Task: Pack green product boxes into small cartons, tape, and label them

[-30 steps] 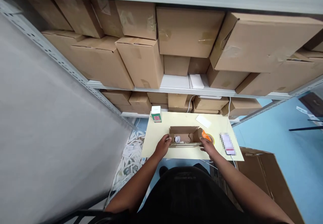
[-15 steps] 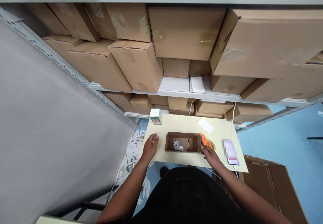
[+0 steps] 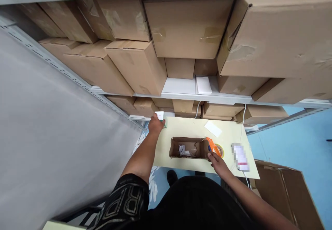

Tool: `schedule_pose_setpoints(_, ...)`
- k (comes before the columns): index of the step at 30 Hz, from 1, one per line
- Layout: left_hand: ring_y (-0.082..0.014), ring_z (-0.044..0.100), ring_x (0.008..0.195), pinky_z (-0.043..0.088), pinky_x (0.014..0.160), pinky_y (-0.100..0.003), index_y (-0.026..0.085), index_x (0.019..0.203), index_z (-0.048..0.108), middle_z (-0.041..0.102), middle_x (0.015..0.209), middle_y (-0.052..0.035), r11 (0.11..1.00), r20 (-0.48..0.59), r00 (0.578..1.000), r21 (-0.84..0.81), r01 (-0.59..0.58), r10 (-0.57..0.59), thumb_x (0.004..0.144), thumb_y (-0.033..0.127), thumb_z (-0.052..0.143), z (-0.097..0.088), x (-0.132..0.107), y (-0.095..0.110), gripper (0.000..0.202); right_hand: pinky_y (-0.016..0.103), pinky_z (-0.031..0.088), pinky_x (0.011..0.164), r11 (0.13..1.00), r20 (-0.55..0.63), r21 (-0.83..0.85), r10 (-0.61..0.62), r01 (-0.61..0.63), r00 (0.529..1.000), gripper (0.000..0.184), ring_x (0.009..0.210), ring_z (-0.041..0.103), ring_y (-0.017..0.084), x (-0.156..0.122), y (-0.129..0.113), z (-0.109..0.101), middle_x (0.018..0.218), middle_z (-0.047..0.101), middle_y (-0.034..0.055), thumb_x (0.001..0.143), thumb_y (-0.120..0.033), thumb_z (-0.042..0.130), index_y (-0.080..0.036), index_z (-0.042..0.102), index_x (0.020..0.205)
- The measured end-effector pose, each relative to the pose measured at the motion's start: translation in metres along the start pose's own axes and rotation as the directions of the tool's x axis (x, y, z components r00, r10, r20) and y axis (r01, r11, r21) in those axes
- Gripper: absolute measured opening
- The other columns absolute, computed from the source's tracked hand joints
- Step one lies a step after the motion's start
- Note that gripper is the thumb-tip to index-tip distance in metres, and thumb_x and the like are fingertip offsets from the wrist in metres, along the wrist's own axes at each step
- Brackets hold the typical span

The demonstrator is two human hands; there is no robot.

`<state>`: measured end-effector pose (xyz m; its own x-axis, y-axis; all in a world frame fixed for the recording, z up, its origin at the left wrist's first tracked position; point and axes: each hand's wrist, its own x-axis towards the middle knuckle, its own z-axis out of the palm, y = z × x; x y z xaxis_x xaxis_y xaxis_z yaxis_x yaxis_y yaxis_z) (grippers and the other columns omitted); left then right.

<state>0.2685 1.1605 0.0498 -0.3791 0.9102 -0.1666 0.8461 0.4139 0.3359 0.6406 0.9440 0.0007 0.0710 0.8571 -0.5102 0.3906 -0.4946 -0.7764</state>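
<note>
On the table, an open cardboard box (image 3: 176,156) holds crumpled white paper (image 3: 182,149). My right hand (image 3: 218,163) has its fingers closed at the box's right front corner, close to the orange tape dispenser (image 3: 213,147). At the table's back left corner, my left hand (image 3: 156,123) grips a small white and green box (image 3: 159,115), which its fingers partly cover. A roll of tape (image 3: 220,150) lies against the dispenser's right side.
A white card (image 3: 213,128) and a phone (image 3: 240,157) with a cable lie on the table (image 3: 186,126). Shelves (image 3: 178,86) full of cardboard boxes rise behind it. A large open carton (image 3: 282,188) stands at right on the floor. White paper scraps (image 3: 153,188) lie at left.
My left hand has moved from beside the open cardboard box, away from me to the small white and green box, and closed on it. My right hand stays at the same corner.
</note>
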Motion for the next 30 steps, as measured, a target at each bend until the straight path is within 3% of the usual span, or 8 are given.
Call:
schedule_pose_setpoints(4, -0.0349, 0.066, 0.113, 0.05, 0.095, -0.042, 0.02, 0.13, 0.048, 0.064, 0.123, -0.0185, 0.994, -0.044, 0.999, -0.109, 0.015, -0.019, 0.079, 0.044, 0.072, -0.002, 0.015, -0.006, 0.061, 0.046, 0.055, 0.099, 0.999, -0.032, -0.028, 0.02, -0.021, 0.999, 0.063, 0.121, 0.066, 0.032, -0.011, -0.006, -0.009, 0.125, 0.074, 0.009, 0.09, -0.07, 0.051, -0.025, 0.068, 0.13)
schedule_pose_setpoints(9, -0.0278, 0.071, 0.096, 0.055, 0.083, -0.038, 0.023, 0.123, 0.047, 0.07, 0.102, -0.009, 0.917, -0.075, 0.984, -0.381, 0.121, -0.161, 0.083, 0.046, 0.066, -0.029, 0.011, -0.028, 0.05, 0.042, 0.052, 0.102, 0.994, -0.153, -0.111, -0.029, 0.012, 0.988, 0.057, 0.121, 0.066, 0.03, -0.021, -0.022, -0.027, 0.129, 0.072, 0.0087, 0.09, -0.066, 0.051, -0.024, 0.068, 0.124)
schedule_pose_setpoints(13, -0.0164, 0.069, 0.078, 0.059, 0.071, -0.032, 0.024, 0.114, 0.044, 0.065, 0.103, -0.0035, 0.537, -0.041, 0.977, -0.84, 0.08, -0.21, 0.082, 0.043, 0.065, -0.046, -0.035, -0.032, 0.042, 0.041, 0.054, 0.092, 0.987, -0.272, -0.114, -0.144, 0.117, 0.951, 0.055, 0.103, 0.069, 0.029, -0.022, -0.063, -0.029, 0.122, 0.073, 0.0118, 0.088, -0.065, 0.056, -0.022, 0.067, 0.121)
schedule_pose_setpoints(16, -0.0168, 0.07, 0.085, 0.061, 0.072, -0.032, 0.024, 0.113, 0.042, 0.065, 0.107, -0.0041, 0.376, 0.016, 0.997, -0.926, 0.046, -0.082, 0.083, 0.043, 0.063, -0.043, -0.096, -0.019, 0.041, 0.037, 0.054, 0.089, 0.974, -0.157, 0.052, -0.21, 0.22, 0.965, 0.056, 0.101, 0.069, 0.028, -0.019, -0.103, -0.015, 0.113, 0.074, 0.0109, 0.088, -0.065, 0.06, -0.02, 0.066, 0.121)
schedule_pose_setpoints(19, -0.0191, 0.071, 0.091, 0.06, 0.075, -0.033, 0.026, 0.119, 0.04, 0.069, 0.112, -0.0051, 0.448, 0.121, 0.991, -0.89, 0.086, 0.05, 0.088, 0.043, 0.056, -0.029, -0.157, -0.005, 0.038, 0.035, 0.054, 0.077, 0.981, -0.065, 0.086, -0.166, 0.171, 0.984, 0.055, 0.089, 0.068, 0.025, -0.016, -0.123, -0.001, 0.098, 0.074, 0.0065, 0.089, -0.067, 0.057, -0.021, 0.067, 0.118)
schedule_pose_setpoints(22, -0.0209, 0.072, 0.096, 0.058, 0.08, -0.034, 0.027, 0.122, 0.042, 0.071, 0.117, -0.0054, 0.545, 0.215, 0.962, -0.834, 0.091, 0.168, 0.089, 0.04, 0.057, -0.014, -0.196, 0.001, 0.039, 0.032, 0.049, 0.068, 0.99, -0.086, -0.1, -0.109, 0.1, 0.99, 0.047, 0.078, 0.065, 0.023, -0.013, -0.113, 0.001, 0.08, 0.07, 0.0041, 0.088, -0.066, 0.057, -0.021, 0.068, 0.098)
schedule_pose_setpoints(26, -0.0258, 0.071, 0.1, 0.053, 0.086, -0.037, 0.025, 0.116, 0.056, 0.073, 0.115, -0.0076, 0.726, 0.274, 0.929, -0.687, 0.008, 0.248, 0.09, 0.044, 0.062, -0.008, -0.204, -0.007, 0.033, 0.032, 0.044, 0.065, 0.948, -0.055, -0.314, -0.07, 0.049, 0.996, 0.04, 0.071, 0.063, 0.023, -0.008, -0.089, -0.006, 0.069, 0.064, 0.004, 0.09, -0.06, 0.055, -0.022, 0.062, 0.077)
schedule_pose_setpoints(30, -0.0297, 0.07, 0.096, 0.049, 0.085, -0.039, 0.022, 0.097, 0.068, 0.075, 0.101, -0.0109, 0.849, 0.279, 0.902, -0.505, -0.155, 0.331, 0.093, 0.046, 0.059, -0.007, -0.187, -0.014, 0.026, 0.033, 0.043, 0.071, 0.84, -0.021, -0.541, -0.065, 0.044, 0.998, 0.033, 0.083, 0.067, 0.027, 0.005, -0.089, -0.004, 0.081, 0.07, 0.0097, 0.092, -0.05, 0.056, -0.02, 0.065, 0.081)
